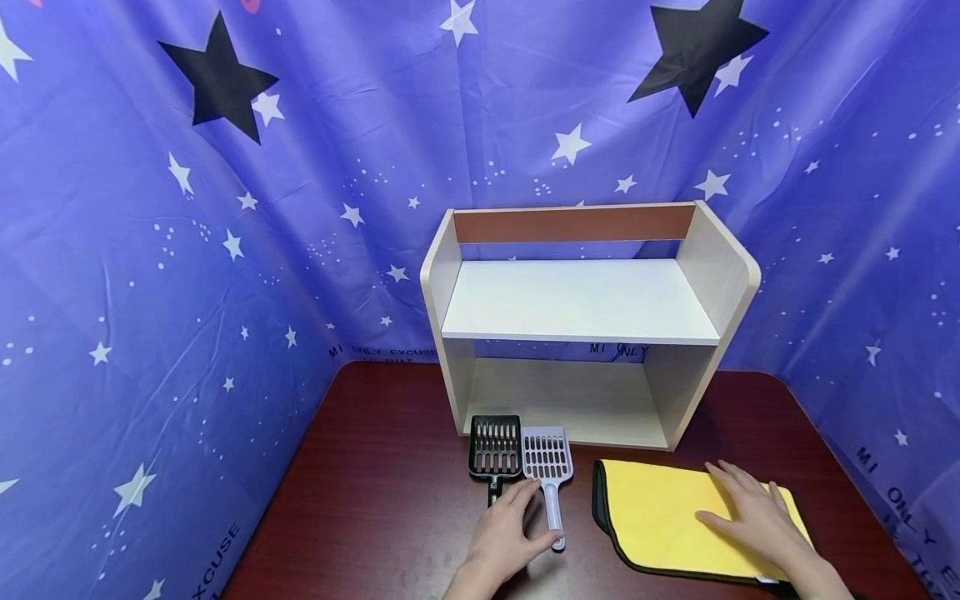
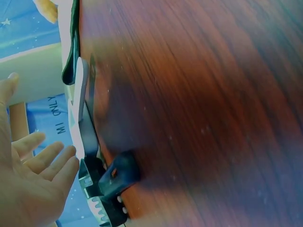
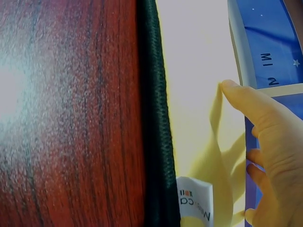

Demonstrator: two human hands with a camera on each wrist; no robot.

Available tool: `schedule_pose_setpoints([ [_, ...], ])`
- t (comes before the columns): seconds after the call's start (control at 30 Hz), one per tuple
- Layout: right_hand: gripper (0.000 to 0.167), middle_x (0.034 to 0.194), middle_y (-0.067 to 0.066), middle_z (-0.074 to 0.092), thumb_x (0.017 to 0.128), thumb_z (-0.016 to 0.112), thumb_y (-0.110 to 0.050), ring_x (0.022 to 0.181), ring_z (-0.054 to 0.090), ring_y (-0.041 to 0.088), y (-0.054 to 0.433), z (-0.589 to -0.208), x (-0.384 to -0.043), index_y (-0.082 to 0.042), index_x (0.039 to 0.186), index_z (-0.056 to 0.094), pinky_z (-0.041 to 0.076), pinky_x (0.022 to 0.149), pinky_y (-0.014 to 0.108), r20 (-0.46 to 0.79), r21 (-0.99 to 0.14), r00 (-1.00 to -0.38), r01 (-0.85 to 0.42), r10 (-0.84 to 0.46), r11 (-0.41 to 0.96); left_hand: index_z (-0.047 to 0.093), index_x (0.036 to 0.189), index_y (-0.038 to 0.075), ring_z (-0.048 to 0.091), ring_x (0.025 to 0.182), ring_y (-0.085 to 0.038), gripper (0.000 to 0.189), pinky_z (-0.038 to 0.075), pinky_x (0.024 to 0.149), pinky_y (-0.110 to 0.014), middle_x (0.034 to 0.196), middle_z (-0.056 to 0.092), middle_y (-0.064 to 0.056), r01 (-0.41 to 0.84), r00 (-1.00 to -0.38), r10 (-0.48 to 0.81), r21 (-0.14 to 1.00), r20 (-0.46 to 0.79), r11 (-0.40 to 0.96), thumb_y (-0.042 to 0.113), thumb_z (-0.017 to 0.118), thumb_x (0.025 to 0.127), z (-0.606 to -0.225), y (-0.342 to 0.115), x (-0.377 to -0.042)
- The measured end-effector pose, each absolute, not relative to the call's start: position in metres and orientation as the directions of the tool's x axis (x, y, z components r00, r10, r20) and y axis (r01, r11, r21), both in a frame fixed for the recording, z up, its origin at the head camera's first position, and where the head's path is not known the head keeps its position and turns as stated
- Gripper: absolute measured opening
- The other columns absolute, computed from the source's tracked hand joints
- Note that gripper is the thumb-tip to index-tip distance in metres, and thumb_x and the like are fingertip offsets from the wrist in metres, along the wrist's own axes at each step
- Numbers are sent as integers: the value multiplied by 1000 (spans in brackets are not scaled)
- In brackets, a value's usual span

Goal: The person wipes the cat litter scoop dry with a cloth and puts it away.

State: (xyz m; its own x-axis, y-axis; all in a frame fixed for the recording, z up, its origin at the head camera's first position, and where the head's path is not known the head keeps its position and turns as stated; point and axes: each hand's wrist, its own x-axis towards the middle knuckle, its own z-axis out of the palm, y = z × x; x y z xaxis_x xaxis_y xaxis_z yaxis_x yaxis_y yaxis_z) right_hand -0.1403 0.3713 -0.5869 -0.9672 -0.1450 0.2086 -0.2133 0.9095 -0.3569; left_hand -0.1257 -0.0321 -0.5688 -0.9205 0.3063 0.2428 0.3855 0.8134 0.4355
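My left hand (image 1: pixel 501 535) hovers with relaxed, spread fingers over the handle side of two slotted litter scoops. One is a black scoop (image 1: pixel 496 477); the other, a pale lavender scoop (image 1: pixel 552 504), lies right beside it with its handle toward me. In the left wrist view the fingers hold nothing, and the black scoop (image 2: pixel 120 175) shows just past them. Over a folded yellow cloth (image 1: pixel 660 508) with black edging is my right hand (image 1: pixel 753 517), fingers spread. The right wrist view shows its thumb close above the cloth (image 3: pixel 194 118), near a white label (image 3: pixel 196 198).
A pale two-tier shelf (image 1: pixel 581 300) stands at the back of the dark red wood table (image 1: pixel 360 500), behind the scoops and cloth. A blue star-patterned curtain (image 1: pixel 360 275) encloses the back and both sides.
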Motion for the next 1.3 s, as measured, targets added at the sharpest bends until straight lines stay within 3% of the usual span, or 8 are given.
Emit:
schedule_pose_setpoints([
  [0.3,82,142,32,46,79,79,-47,126,43,53,367,-584,-145,1,139,48,20,97,83,175,-363,-974,-200,-144,910,59,136,14,64,119,-28,71,56,97,-42,131,67,-7,283,-959,225,619,173,733,50,81,78,-573,-26,-127],
  [0.57,79,139,33,49,81,78,-44,124,45,55,365,-585,-147,0,140,49,22,98,82,161,-350,-976,-192,-143,917,65,122,0,74,92,-27,51,61,77,-25,111,74,-20,126,-981,184,915,58,383,18,84,79,-581,-25,-132],
  [0.77,54,127,31,60,85,76,-20,117,51,55,364,-584,-149,0,132,58,29,97,80,171,-314,-975,-187,-138,931,68,112,-1,72,74,-9,40,56,66,-15,99,76,-16,61,-988,154,945,12,322,10,84,77,-586,-23,-133],
  [0.9,43,112,24,67,84,73,-5,104,60,48,363,-583,-152,1,125,64,43,91,69,224,-265,-962,-216,-158,940,69,109,-1,71,71,-8,38,55,64,-15,93,76,-14,43,-990,138,953,1,299,6,84,75,-589,-20,-135],
  [1.1,23,94,14,68,80,73,-1,84,64,37,361,-576,-153,2,104,72,53,74,54,249,-252,-958,-208,-144,945,68,109,-1,72,69,-9,41,56,61,-17,88,77,-11,11,-995,97,957,-18,290,-1,84,71,-595,-14,-136],
  [1.2,13,90,9,69,78,76,-3,81,66,34,361,-570,-151,-3,91,73,55,69,50,244,-284,-962,-190,-121,940,67,109,0,70,66,-8,43,55,58,-18,84,76,-8,2,-996,84,956,-24,293,-2,84,70,-596,-12,-135],
  [1.3,12,92,9,71,78,77,-5,83,68,35,362,-562,-147,-6,89,73,55,66,49,213,-327,-972,-163,-96,931,67,109,1,68,63,-6,42,53,55,-18,81,76,-6,-5,-997,76,954,-29,299,-3,83,70,-597,-11,-134],
])
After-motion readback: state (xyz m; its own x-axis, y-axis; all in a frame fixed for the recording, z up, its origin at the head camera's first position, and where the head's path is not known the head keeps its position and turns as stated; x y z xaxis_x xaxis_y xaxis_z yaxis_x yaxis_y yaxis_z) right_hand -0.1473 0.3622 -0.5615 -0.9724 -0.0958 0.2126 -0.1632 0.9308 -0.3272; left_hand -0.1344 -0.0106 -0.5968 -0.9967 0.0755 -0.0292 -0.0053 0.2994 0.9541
